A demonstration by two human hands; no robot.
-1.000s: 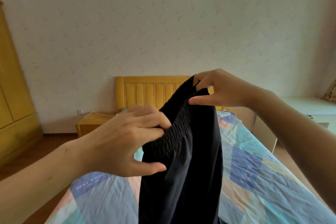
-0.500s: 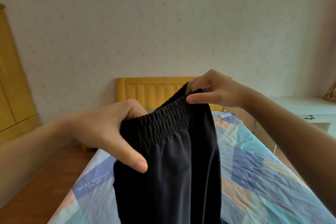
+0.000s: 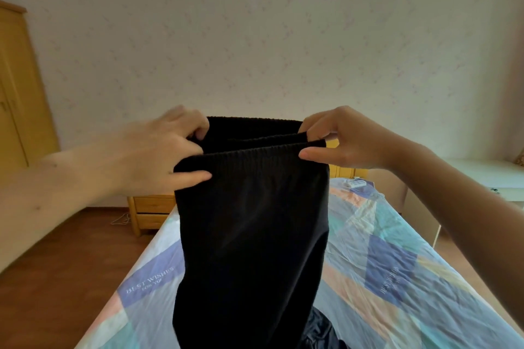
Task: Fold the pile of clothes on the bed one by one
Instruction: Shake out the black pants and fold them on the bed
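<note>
Far left: tall yellow wooden wardrobe [image 3: 17,88] against the pale speckled wall [image 3: 255,31]; reddish-brown wood floor [image 3: 56,258] below it.

Left hand [image 3: 158,153] raised in front of the camera, fingers curled over the left end of the ribbed elastic waistband, thumb pressed flat on the front of the fabric. Firm grip.

Behind it, low down: small yellow wooden bedside cabinet [image 3: 151,211] beside the bed, a white cable on the floor near it.

Centre: black trousers with a gathered elastic waistband [image 3: 249,235], held up in the air above the bed, waistband stretched level between both hands and showing doubled layers at the top. The cloth hangs straight down, out of view at the bottom edge.

Under and around them: bed with a patchwork sheet in blue, peach and teal [image 3: 397,278], printed "BEST WISHES FOR YOU".

Right hand [image 3: 343,139] pinches the right end of the waistband, thumb under, fingers curled on top.

Bottom, right of the trousers: crumpled dark shiny garment [image 3: 320,331] lying on the sheet.

Far right: white desk [image 3: 487,178] beside the bed.
</note>
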